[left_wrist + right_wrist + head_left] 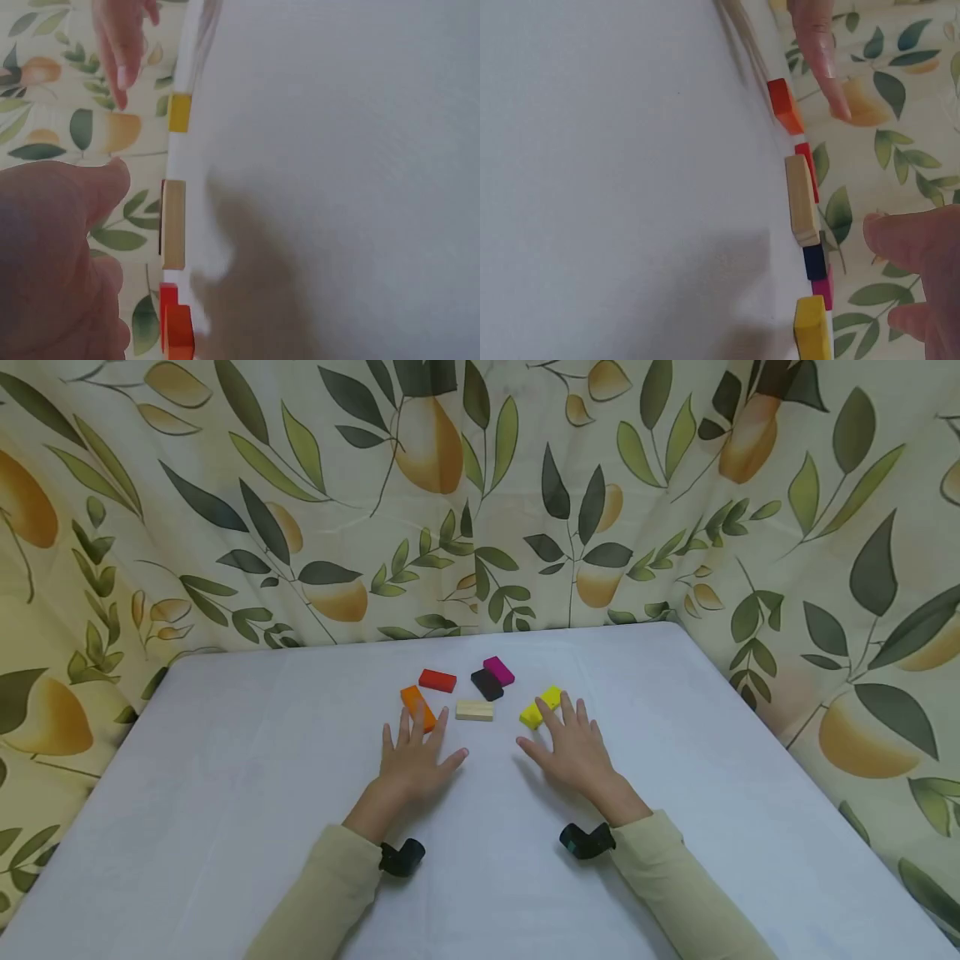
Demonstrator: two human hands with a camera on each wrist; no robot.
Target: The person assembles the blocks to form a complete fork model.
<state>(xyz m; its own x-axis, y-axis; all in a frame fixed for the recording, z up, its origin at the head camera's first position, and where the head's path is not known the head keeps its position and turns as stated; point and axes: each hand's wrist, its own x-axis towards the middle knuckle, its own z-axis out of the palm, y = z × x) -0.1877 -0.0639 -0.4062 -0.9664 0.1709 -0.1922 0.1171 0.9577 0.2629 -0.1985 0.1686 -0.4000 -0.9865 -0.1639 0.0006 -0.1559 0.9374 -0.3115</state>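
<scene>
Both hands are held above the table with fingers spread, neither holding anything. My left hand [412,766] is nearest the orange block [414,700], its fingertips partly covering it in the head view. My right hand [579,756] reaches over the yellow block [531,717], which its fingers partly hide. Between the hands lies a plain wooden block [475,711]. Behind it are a red block [438,680], a black block [487,685] and a magenta block [500,670]; the black and magenta ones lie close together. Both wrist views show a gap between hand and tabletop.
A white cloth covers the table [262,793]. Behind and beside it hangs a curtain [517,543] with a leaf and fruit print. Each wrist carries a small black camera, one on the left [402,857] and one on the right [587,842].
</scene>
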